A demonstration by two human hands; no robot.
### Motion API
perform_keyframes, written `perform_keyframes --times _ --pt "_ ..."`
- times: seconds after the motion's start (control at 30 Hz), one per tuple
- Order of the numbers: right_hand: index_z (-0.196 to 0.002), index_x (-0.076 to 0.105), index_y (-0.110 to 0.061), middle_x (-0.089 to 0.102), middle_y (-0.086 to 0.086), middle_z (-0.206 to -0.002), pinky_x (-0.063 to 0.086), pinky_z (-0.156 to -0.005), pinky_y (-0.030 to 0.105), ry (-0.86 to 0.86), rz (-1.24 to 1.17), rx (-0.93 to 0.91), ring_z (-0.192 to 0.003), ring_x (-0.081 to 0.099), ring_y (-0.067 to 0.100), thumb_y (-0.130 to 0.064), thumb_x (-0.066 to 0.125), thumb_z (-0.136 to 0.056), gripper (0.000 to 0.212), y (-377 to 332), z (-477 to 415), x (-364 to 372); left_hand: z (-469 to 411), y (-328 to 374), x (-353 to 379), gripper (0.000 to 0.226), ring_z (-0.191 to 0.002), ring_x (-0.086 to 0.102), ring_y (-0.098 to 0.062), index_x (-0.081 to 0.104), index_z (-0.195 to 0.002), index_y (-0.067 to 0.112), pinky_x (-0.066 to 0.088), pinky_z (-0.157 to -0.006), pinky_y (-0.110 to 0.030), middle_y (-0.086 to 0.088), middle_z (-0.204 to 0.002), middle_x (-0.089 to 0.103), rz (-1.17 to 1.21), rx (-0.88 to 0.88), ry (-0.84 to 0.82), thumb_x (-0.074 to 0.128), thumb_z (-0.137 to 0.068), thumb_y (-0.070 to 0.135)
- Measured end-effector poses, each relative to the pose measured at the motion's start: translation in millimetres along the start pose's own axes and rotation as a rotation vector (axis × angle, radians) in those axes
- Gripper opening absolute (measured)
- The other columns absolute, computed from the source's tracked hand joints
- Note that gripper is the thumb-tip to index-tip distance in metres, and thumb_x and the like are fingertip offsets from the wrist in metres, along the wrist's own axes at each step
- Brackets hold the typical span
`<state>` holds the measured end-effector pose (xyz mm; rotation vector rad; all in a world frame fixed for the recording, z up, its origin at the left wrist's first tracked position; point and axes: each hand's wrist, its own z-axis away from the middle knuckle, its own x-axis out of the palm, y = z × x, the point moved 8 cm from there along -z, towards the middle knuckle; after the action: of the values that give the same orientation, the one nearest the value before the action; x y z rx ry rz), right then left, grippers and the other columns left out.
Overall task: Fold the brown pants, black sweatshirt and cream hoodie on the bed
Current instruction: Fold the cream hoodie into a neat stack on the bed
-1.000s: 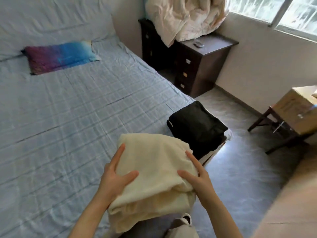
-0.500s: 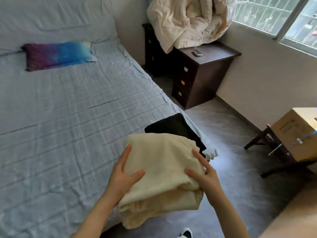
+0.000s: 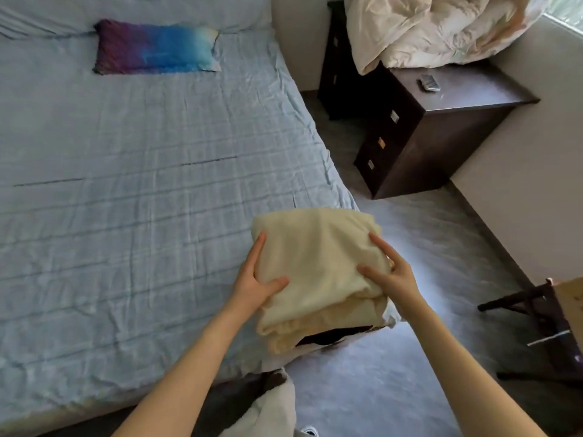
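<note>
At the near right corner of the bed (image 3: pixel 126 190) the folded cream hoodie (image 3: pixel 318 263) lies as a thick, squarish bundle, held from both sides by the person leaning over it. The left hand (image 3: pixel 257 280) clasps the bundle's left edge: its thumb lies across the top of the fabric, its forefinger runs straight up along the side, and the other fingers are tucked out of sight beneath. The right hand (image 3: pixel 394 275) takes the opposite edge in the same way, with thumb and forefinger spread over the top and the remaining fingers wrapped round the side, so each hand pinches the cloth between thumb and fingers. The hoodie sits on top of the black sweatshirt (image 3: pixel 331 335), of which only a dark strip shows under the near edge. The bed's pale blue checked sheet is creased, and a purple and blue pillow (image 3: pixel 154 47) lies flat near the head of it. Beside the bed stands a dark nightstand (image 3: pixel 441 137) with a crumpled cream comforter (image 3: pixel 435 26) heaped on its far part and a small flat object (image 3: pixel 429 82), too blurred to name, on its bare top. At the right edge, a cardboard box (image 3: pixel 571 304) rests on a dark wooden stool (image 3: pixel 523 307) on the grey floor (image 3: pixel 410 247).
</note>
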<state>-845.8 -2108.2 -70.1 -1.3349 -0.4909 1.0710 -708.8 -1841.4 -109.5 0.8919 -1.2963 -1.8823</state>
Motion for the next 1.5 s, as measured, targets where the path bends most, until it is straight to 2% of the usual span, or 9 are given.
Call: perform_keyframes --times 0.13,0.3,0.47,0.6,0.7,0.83,0.97,1.13,1.5 --pt "-0.126 0.058 -0.058 0.054 -0.014 -0.137 0.055 -0.086 0.019 -0.046 0.056 0.088 -0.114 0.059 0.001 -0.022 0.085 -0.077 0.066 44.0 -48.4 -3.6 -40.0 -38.7 23.8 0.11 -0.135 0.041 -0.012 0.015 -0.137 0.067 0.038 -0.093 -0.002 0.025 -0.147 0.029 -0.053 -0.077 -0.103 0.083 -0.073 0.008" --pt "-0.124 0.06 -0.052 0.057 -0.007 -0.135 0.053 -0.076 0.012 -0.054 0.093 0.165 -0.111 0.06 0.006 -0.009 0.084 -0.077 0.068 91.3 -64.6 9.2 -47.8 -70.3 36.3 0.114 -0.141 0.03 -0.015 0.003 -0.143 0.062 0.03 -0.111 -0.026 0.008 -0.157 0.021 -0.167 -0.152 -0.124 0.081 -0.076 0.013" --pt "-0.128 0.059 -0.054 0.062 -0.028 -0.123 0.056 -0.075 0.017 -0.033 0.11 0.12 -0.101 0.065 0.002 -0.024 0.085 -0.077 0.065 72.2 -74.5 -9.1 -44.1 -59.0 22.0 0.108 -0.119 0.052 0.004 0.017 -0.138 0.071 0.052 -0.09 -0.019 0.034 -0.141 0.037 -0.107 -0.137 0.018 0.082 -0.074 0.013" --pt "-0.13 0.058 -0.052 0.062 -0.026 -0.126 0.057 -0.077 0.018 -0.118 0.073 0.082 -0.103 0.066 0.0 -0.022 0.084 -0.079 0.065 63.6 -95.3 2.1 -43.7 -65.0 18.0 0.107 -0.11 0.049 0.021 0.014 -0.139 0.07 0.049 -0.077 -0.006 0.055 -0.133 0.026 -0.086 -0.165 0.083 0.08 -0.077 0.013" --pt "-0.131 0.059 -0.043 0.059 -0.006 -0.135 0.057 -0.079 0.021 -0.197 0.033 0.127 -0.11 0.064 0.011 -0.007 0.079 -0.082 0.064 76.4 -107.1 21.9 -52.9 -66.2 26.5 0.108 -0.134 0.041 -0.007 0.004 -0.144 0.064 0.041 -0.106 -0.025 0.024 -0.154 0.023 -0.111 -0.229 0.025 0.075 -0.082 0.012" --pt "-0.138 0.049 -0.041 0.046 0.007 -0.146 0.049 -0.094 0.029 -0.193 0.236 0.199 -0.126 0.05 0.024 -0.011 0.074 -0.085 0.066 83.6 -119.6 17.5 -65.3 -51.8 34.9 0.109 -0.137 0.032 -0.017 -0.003 -0.148 0.057 0.037 -0.098 -0.017 -0.001 -0.159 0.019 -0.29 -0.26 0.021 0.075 -0.082 0.019" --pt "-0.152 0.038 -0.029 0.027 0.016 -0.16 0.02 -0.12 0.051 -0.05 0.735 -0.21 -0.147 0.021 0.04 -0.03 0.058 -0.095 0.06 23.6 -123.3 31.4 -71.6 -9.4 37.4 0.108 -0.149 0.006 -0.031 0.006 -0.155 0.035 0.013 -0.119 -0.044 -0.013 -0.162 0.0 -0.837 -0.121 0.197 0.074 -0.073 0.022" --pt "-0.158 0.021 -0.032 0.014 0.0 -0.167 0.003 -0.124 0.05 -0.236 0.878 -0.406 -0.154 0.004 0.023 -0.04 0.033 -0.102 0.057 11.6 -133.6 103.1 -97.1 17.9 77.3 0.062 -0.149 0.018 -0.028 0.031 -0.152 0.01 0.011 -0.121 -0.053 -0.011 -0.161 0.022 -1.086 0.233 0.297 0.047 -0.094 0.027" --pt "-0.159 0.014 -0.029 0.018 0.004 -0.166 0.009 -0.124 0.049 -0.159 0.96 -0.594 -0.154 0.01 0.024 -0.049 0.028 -0.101 0.062 132.0 -152.1 148.5 -123.7 -116.1 83.8 0.068 -0.151 0.007 -0.034 0.009 -0.155 0.006 0.005 -0.119 -0.058 -0.017 -0.163 0.007 -1.149 0.304 0.328 0.028 -0.098 0.037"
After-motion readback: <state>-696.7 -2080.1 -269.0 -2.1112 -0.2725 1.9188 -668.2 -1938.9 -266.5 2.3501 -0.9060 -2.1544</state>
